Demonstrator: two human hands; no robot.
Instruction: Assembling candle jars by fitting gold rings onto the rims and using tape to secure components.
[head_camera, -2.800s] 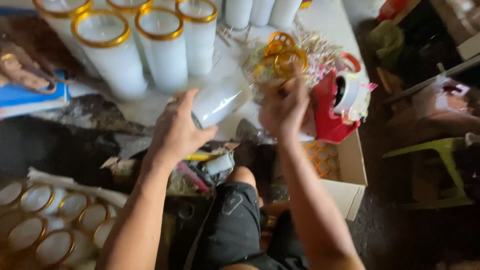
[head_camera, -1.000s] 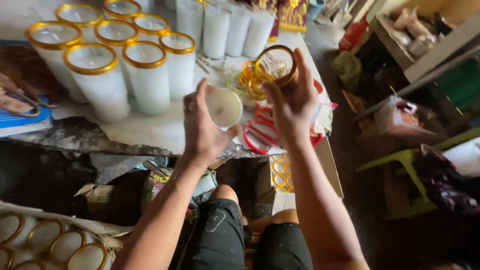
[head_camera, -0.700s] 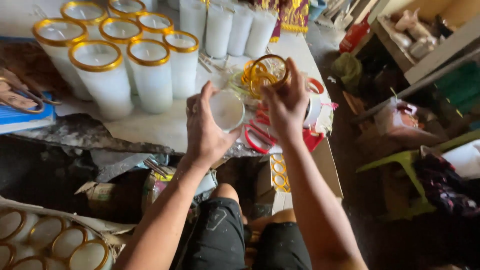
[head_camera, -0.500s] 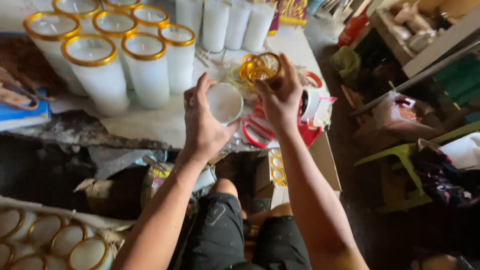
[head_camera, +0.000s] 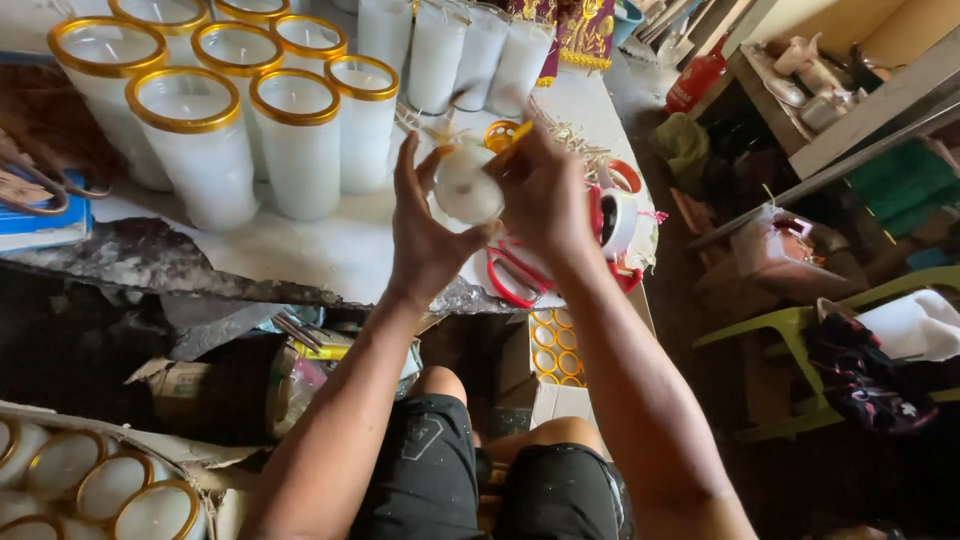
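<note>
White wax fills a glass candle (head_camera: 467, 187) held tilted above the worktable (head_camera: 330, 255), its open mouth turned toward the camera so the rim can be reached. The left hand (head_camera: 425, 235) wraps the glass body from below, fingers curled and thumb up along its side, which appears to steady the piece. The right hand (head_camera: 545, 190) is closed over the far edge of the mouth, its fingertips pinching a gold ring (head_camera: 500, 135) against or just above the rim; whether the ring is already seated cannot be told. Upright candles with gold rims (head_camera: 245, 120) stand in tight rows at the left of the table, apparently set back so the front edge stays free for handling; plain white candles (head_camera: 470, 50) stand behind them. Red-handled scissors (head_camera: 515, 285) lie at the table edge just beneath the hands, and a red tape dispenser (head_camera: 615, 225) sits close on the right. More gold-rimmed candles (head_camera: 95, 490) lie in a box at lower left. Open room lies mainly toward the person's lap and above the table's near edge.
</note>
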